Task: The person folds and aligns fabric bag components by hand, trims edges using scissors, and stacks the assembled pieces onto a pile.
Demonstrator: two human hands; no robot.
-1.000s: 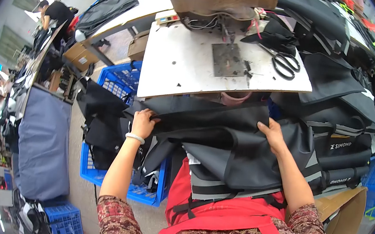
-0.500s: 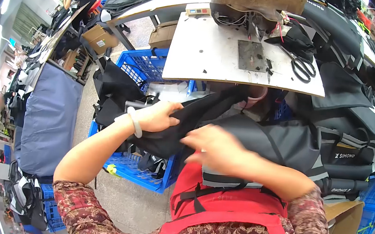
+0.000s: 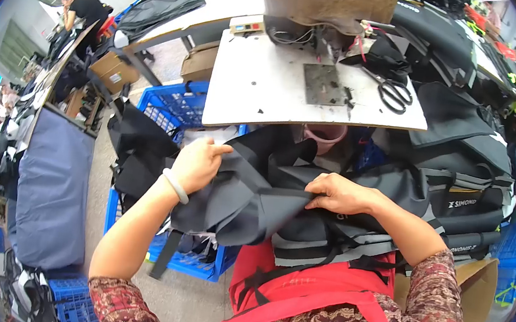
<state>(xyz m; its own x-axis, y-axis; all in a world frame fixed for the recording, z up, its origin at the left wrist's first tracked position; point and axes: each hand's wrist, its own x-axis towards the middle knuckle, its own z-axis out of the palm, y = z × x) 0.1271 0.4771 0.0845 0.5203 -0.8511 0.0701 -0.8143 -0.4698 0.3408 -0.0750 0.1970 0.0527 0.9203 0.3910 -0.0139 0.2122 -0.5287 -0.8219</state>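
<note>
A dark grey fabric piece (image 3: 246,208) hangs folded and creased between my hands, over the blue crate and my lap. My left hand (image 3: 198,165), with a pale bangle at the wrist, grips its upper left part. The fingers of my right hand (image 3: 334,193) pinch its right edge. Under and beside my right forearm lies a black and grey bag (image 3: 305,247) across my red apron (image 3: 320,284). A black strap (image 3: 166,254) dangles from the lower left of the fabric.
Ahead stands a white work table (image 3: 242,82) with black-handled scissors (image 3: 395,95) and a metal plate (image 3: 324,84). The blue crate (image 3: 193,268) is at left, holding dark fabric. Stacked bags (image 3: 461,186) lie at right. A pink bucket (image 3: 324,137) sits below the table. A person (image 3: 88,14) works far left.
The grey fabric has been drawn up and spread between my hands. My right hand has moved right and now pinches its edge. The view has shifted slightly.
</note>
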